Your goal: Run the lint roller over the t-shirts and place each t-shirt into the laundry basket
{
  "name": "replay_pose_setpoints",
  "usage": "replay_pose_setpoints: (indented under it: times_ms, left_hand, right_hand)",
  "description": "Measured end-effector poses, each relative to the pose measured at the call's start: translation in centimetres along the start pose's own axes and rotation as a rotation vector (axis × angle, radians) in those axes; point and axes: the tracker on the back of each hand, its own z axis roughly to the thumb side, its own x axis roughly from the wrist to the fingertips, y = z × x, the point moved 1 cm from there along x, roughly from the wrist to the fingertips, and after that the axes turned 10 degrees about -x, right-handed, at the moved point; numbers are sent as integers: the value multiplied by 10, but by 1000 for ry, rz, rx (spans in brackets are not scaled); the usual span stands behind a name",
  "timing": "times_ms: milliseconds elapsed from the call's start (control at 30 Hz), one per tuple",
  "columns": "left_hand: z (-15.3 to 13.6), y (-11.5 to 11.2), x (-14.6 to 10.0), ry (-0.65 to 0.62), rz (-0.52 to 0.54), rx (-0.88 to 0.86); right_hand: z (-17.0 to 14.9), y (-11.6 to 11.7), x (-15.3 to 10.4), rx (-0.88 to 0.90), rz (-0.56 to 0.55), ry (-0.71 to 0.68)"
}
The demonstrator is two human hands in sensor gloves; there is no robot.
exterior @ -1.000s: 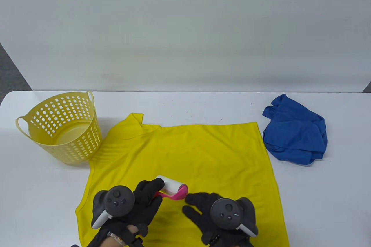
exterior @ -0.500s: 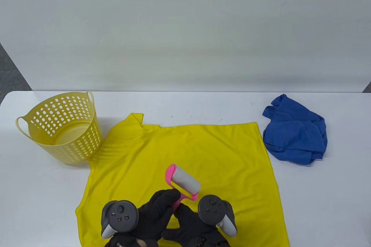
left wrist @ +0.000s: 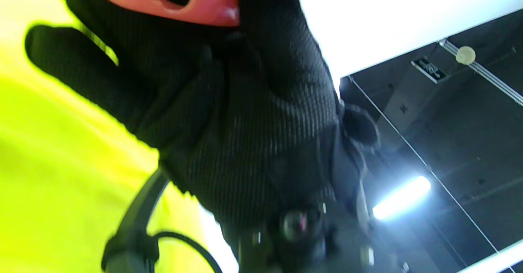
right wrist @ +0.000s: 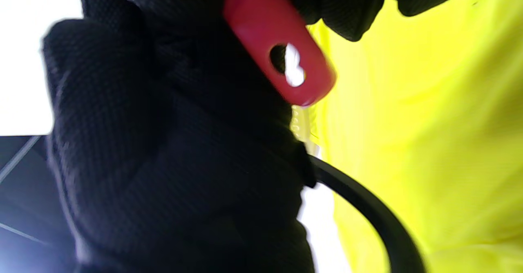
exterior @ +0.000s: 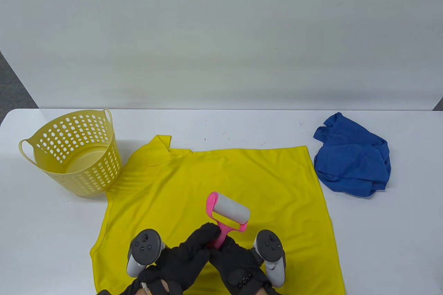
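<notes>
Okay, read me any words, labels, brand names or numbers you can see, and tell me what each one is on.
No text can be read.
Ceiling sign in the left wrist view: pale marks, too small and blurred to read.
Lint roller, yellow t-shirt, blue t-shirt, laundry basket: no print visible.

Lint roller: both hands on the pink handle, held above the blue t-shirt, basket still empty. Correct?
One error: the lint roller is over the yellow t-shirt, as the table view shows. The blue t-shirt lies bunched apart at the right. Left hand and right hand do grip the handle; the basket holds nothing.
</notes>
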Motion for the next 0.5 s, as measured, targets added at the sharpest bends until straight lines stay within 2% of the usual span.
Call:
replay_pose_setpoints:
  times_ms: [67,133,233,333,433,500]
  left_hand:
    - [-7,-12,3,18,-78,-36]
    - [-9,-14,3,47,-95,-19]
    - [-4,-7,2,7,-45,100]
    - [4,2,-4,-44,23,164]
    - [7,16,-12,-72,86,366]
    - [4,26,-13,-22,88,556]
  right_hand:
    - [-2,-5,-1,73,-57,8]
    - [-2,-10,-2,23,-72,21]
    - [6,-13,-3,-84,-122,-29]
    - [19,-21,-6,-270,-152,-102]
    - [40,-45,-17,-474,-234,-152]
    - [59,-74,-33,-613,-372,-110]
